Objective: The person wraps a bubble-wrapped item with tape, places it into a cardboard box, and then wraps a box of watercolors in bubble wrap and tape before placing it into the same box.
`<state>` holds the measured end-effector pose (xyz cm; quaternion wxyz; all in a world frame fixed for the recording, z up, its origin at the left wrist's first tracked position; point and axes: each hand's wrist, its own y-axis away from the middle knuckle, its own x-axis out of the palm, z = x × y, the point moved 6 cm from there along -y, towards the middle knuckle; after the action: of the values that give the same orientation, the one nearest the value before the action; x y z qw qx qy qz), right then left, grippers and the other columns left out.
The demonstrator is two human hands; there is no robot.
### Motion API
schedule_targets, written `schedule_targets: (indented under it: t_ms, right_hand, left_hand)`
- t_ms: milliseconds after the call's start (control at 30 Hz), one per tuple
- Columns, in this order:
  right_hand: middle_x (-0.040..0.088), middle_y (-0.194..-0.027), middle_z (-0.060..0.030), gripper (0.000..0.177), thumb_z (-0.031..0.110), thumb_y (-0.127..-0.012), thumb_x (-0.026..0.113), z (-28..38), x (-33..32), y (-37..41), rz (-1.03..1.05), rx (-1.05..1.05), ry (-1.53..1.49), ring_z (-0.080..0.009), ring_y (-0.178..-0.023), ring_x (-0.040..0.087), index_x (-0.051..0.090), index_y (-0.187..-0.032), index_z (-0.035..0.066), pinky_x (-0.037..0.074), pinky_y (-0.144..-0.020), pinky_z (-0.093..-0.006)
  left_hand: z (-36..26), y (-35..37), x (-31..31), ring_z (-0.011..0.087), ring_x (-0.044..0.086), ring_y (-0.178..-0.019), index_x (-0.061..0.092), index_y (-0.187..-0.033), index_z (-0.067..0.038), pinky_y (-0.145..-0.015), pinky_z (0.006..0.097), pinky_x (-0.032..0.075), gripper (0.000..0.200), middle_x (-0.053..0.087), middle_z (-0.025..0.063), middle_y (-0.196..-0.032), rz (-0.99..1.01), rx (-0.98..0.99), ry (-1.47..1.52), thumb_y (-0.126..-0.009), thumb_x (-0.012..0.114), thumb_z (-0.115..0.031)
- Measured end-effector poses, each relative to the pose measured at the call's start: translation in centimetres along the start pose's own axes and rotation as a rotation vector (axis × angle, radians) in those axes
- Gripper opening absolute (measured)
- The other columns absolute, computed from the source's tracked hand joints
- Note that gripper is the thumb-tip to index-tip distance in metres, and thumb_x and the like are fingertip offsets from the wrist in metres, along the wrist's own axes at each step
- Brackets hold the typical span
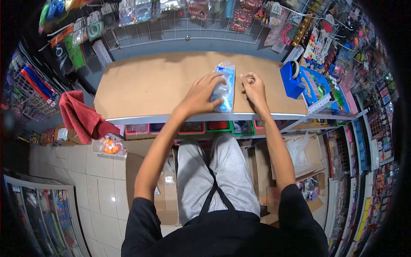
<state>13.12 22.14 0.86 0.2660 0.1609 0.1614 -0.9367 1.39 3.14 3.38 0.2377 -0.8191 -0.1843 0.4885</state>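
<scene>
A clear plastic packet with blue and white printing [228,85] lies lengthwise on the brown-topped table. My left hand [204,95] rests over its left side, fingers spread and thumb near its lower end. To the right of the packet, apart from it, my right hand [255,89] is closed in a pinch, with thumb and forefinger together. Whatever may be between those fingertips is too small to make out. The blue tape dispenser [292,81] with its roll stands farther right, near the table's right end.
A colourful blue box [314,83] sits beside the dispenser. Red cloth [79,113] hangs at the table's left end, above a container of orange and white balls [110,146]. Small trays [218,125] line the space under the tabletop. Packaged goods hang from a wire rack [188,34] behind.
</scene>
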Motion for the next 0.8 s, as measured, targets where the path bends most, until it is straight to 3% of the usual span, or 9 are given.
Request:
schedule_targets:
  t_ms: [67,100,200,233,333,467,600,700,800]
  right_hand:
    - [0.068,-0.082,-0.003,0.028,0.027,-0.098,0.068,-2.3,-0.1,-4.4,-0.07,-0.156,0.111,-0.009,-0.062,0.061,0.064,-0.114,0.004,0.047,-0.05,-0.0257]
    - [0.073,-0.109,-0.0145,0.028,0.021,-0.094,0.068,-2.8,0.4,-6.0,0.039,-0.071,0.023,-0.0264,-0.104,0.069,0.068,-0.116,0.003,0.053,-0.091,-0.0379]
    - [0.069,-0.122,-0.0172,0.034,0.022,-0.094,0.067,2.7,2.3,-6.4,0.247,-0.482,-0.036,-0.0293,-0.117,0.064,0.067,-0.123,0.003,0.049,-0.1,-0.039]
    - [0.064,-0.133,-0.0182,0.04,0.029,-0.095,0.064,3.1,3.5,-7.1,0.34,-0.587,0.113,-0.0333,-0.126,0.057,0.067,-0.129,0.008,0.043,-0.11,-0.0438]
    - [0.064,-0.134,-0.0156,0.042,0.031,-0.099,0.06,2.3,7.0,-8.0,0.673,-0.635,0.563,-0.0347,-0.134,0.052,0.063,-0.136,0.011,0.039,-0.114,-0.0452]
    - [0.068,-0.129,-0.0089,0.041,0.043,-0.092,0.063,3.3,5.9,-7.0,0.659,-0.712,0.608,-0.0334,-0.125,0.055,0.071,-0.122,0.015,0.04,-0.109,-0.0502]
    - [0.07,-0.114,-0.0122,0.036,0.04,-0.091,0.066,4.1,3.3,-3.9,0.514,-0.901,0.607,-0.0318,-0.115,0.061,0.073,-0.107,0.008,0.046,-0.099,-0.045]
    - [0.069,-0.1,-0.0122,0.028,0.03,-0.094,0.069,4.2,2.8,-0.4,0.812,-0.622,0.383,-0.0284,-0.094,0.064,0.071,-0.094,0.002,0.049,-0.082,-0.0381]
    - [0.068,-0.095,-0.0125,0.026,0.024,-0.096,0.068,5.6,1.5,4.1,0.762,-0.558,0.411,-0.0267,-0.084,0.063,0.07,-0.09,-0.002,0.049,-0.074,-0.0362]
  left_hand:
    - [-2.8,0.7,-0.6,0.0351,0.046,-0.138,0.057,-0.132,-0.016,-0.113,0.049,0.036,0.056,0.049,0.0126,-0.148,-0.079,-0.056,-0.208,-0.081,0.078,-0.024]
    - [-4.4,1.2,-0.1,0.0336,0.049,-0.135,0.058,-0.132,-0.016,-0.112,0.0487,0.036,0.055,0.051,0.0131,-0.146,-0.081,-0.012,-0.259,-0.082,0.077,-0.025]
    - [-8.3,2.2,2.1,0.0296,0.056,-0.128,0.061,-0.13,-0.013,-0.111,0.0479,0.038,0.05,0.057,0.0132,-0.138,-0.121,0.017,-0.28,-0.085,0.076,-0.029]
    - [-8.6,2.4,2.8,0.0276,0.058,-0.125,0.062,-0.126,-0.011,-0.11,0.0465,0.04,0.042,0.06,0.0115,-0.134,-0.118,0.031,-0.313,-0.087,0.071,-0.023]
    - [-6.9,3.3,4.1,0.0266,0.059,-0.124,0.062,-0.123,-0.01,-0.108,0.0444,0.042,0.038,0.06,0.0097,-0.133,-0.022,0.055,-0.396,-0.086,0.068,-0.015]
    - [-6.5,5.5,0.3,0.0262,0.058,-0.123,0.062,-0.118,-0.007,-0.107,0.0418,0.043,0.042,0.061,0.0097,-0.128,-0.016,0.079,-0.388,-0.076,0.065,-0.004]
    - [-2.9,8.4,-4.2,0.0324,0.06,-0.123,0.062,-0.122,-0.007,-0.108,0.0468,0.042,0.047,0.067,0.0119,-0.124,-0.057,-0.056,-0.34,-0.075,0.064,0.002]
    - [-1.7,9.7,-5.8,0.0326,0.054,-0.133,0.061,-0.129,-0.008,-0.115,0.0519,0.032,0.047,0.063,0.0109,-0.136,-0.023,-0.195,-0.542,-0.082,0.064,-0.001]
    - [-3.9,9.5,-5.4,0.0307,0.049,-0.14,0.058,-0.136,-0.011,-0.12,0.0531,0.025,0.049,0.057,0.0088,-0.146,-0.065,-0.149,-0.442,-0.088,0.068,-0.011]
